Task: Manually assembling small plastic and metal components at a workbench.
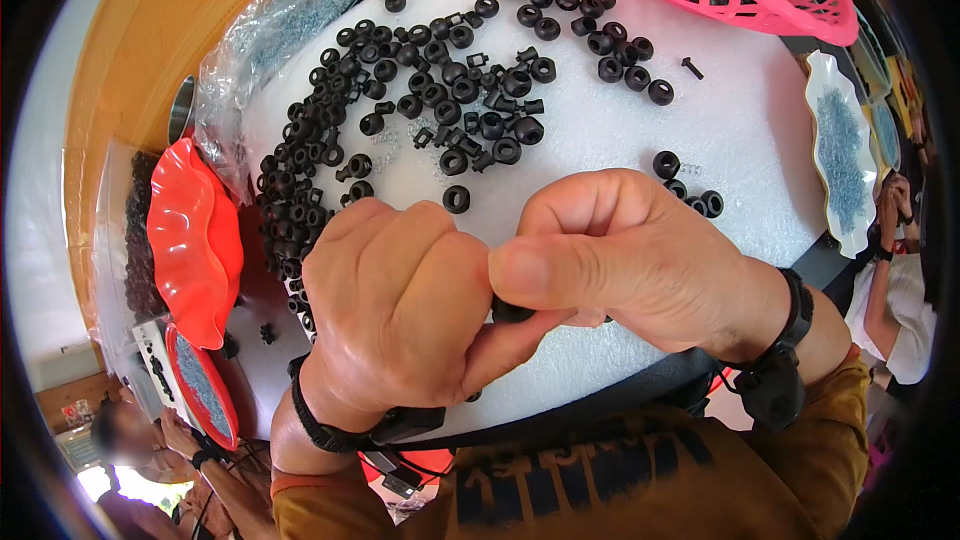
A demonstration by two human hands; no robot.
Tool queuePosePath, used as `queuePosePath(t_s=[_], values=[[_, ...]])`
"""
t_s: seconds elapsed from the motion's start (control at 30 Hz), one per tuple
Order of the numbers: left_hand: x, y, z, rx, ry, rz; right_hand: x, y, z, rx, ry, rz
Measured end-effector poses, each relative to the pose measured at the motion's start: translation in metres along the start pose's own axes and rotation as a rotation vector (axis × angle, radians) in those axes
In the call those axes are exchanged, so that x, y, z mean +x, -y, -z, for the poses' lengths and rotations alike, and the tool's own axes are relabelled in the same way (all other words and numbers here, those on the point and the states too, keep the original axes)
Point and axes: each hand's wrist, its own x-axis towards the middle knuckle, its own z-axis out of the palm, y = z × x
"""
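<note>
My left hand (395,305) and my right hand (630,270) meet over the near part of the table. Both are closed around a small black plastic piece (513,311), seemingly a cord lock part. Only a dark bit of it shows beneath my right thumb; fingers cover the rest. Just beyond my hands, many black ball-shaped cord lock parts (456,199) with holes lie in a wide pile. Small black plungers (529,130) are mixed in, and tiny clear or metallic springs (385,150) lie among them.
White foam sheeting (745,140) covers the table. A pink basket (720,10) stands at the far right; a white wavy dish (822,90) of small shiny pieces is right. Left are a red wavy dish (195,250), a red-rimmed tray (232,430) and a clear bag (280,35). People sit at both sides.
</note>
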Motion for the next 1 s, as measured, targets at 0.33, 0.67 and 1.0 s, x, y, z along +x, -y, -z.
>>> queuePosePath(t_s=[0.33,0.67,1.0], values=[[0.007,0.005,-0.008,0.009,-0.152,-0.100,-0.001,0.004,0.002,-0.039,0.011,-0.022],[0.008,0.006,-0.002,-0.085,-0.095,0.017,-0.002,0.005,-0.003,-0.109,0.004,0.050],[0.011,0.010,0.012,-0.736,0.089,0.306,-0.002,0.003,0.002,-0.135,0.124,0.159]])
